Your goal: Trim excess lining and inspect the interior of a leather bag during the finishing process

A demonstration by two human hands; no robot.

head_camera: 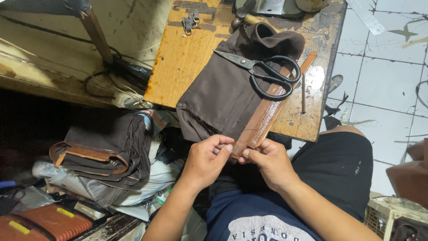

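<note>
Nearest the camera, at about six o'clock, the left hand (206, 157) and the right hand (267, 161) meet over the person's lap. Both pinch the near end of a long brown strap (266, 111), a ridged leather strip with a zipper-like edge; the left fingertips close on it from nine o'clock, the right thumb and fingers from three o'clock. Neither hand is open.

The strap runs away toward one o'clock, up onto the wooden table (183, 58), where it lies over and beside a piece of dark brown fabric (218, 96) that hangs off the near table edge. On top of both rests a pair of black-handled scissors (263, 73), blades pointing toward ten o'clock.

The main risk, as I judge it, is that a pull on the strap toward the lap drags the fabric with it, and the scissors ride along and slide off the edge onto the legs. A tilted grip could also twist the strip, so that its toothed edge catches on the cloth.

At eight o'clock, lower left, a half-finished brown bag (102, 156) sits on a pile of bags and plastic; loose fabric falling there could tangle with it. Farther off, at twelve o'clock, small metal buckles (191, 21) lie on the table, well apart from the hands. White floor tiles (383, 80) fill the two o'clock side.
</note>
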